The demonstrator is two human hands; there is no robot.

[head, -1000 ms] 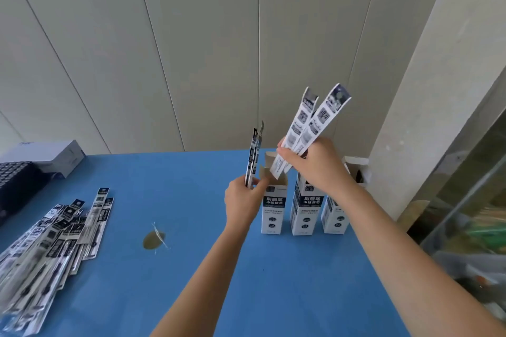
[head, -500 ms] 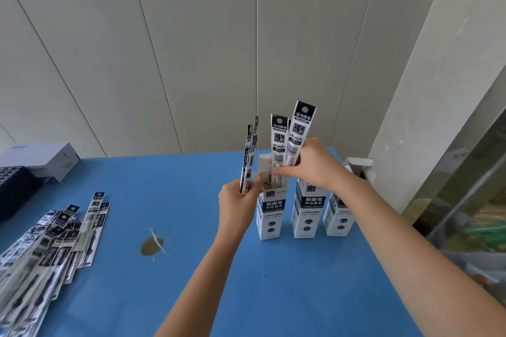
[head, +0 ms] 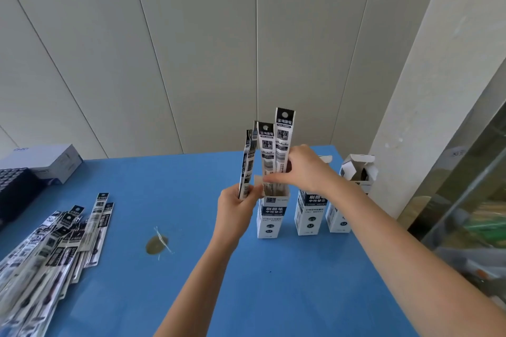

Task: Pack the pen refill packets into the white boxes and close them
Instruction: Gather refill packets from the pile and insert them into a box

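Right hand: the right hand (head: 304,169) is pinching two upright packets (head: 275,150), their lower ends standing inside the open box (head: 269,213).
Left hand: the left hand (head: 236,206) is gripping a thin bundle (head: 246,169) of packets edge-on, just beside that box's left flap.
Open box: it is standing upright on the blue table (head: 273,295), toward the far right corner, top flaps up.
Second box (head: 308,212): it is standing just right of the first, its top hidden behind the right hand.
Third box (head: 347,200): it is sitting nearest the table's right edge, flaps open, dark inside.
Loose pile (head: 52,252): more packets are lying fanned along the left edge.
Stain (head: 156,244): a brownish spot is showing mid-table, left of the left forearm.
Far left corner: a grey carton (head: 46,160) is resting beside a dark keyboard (head: 13,189).
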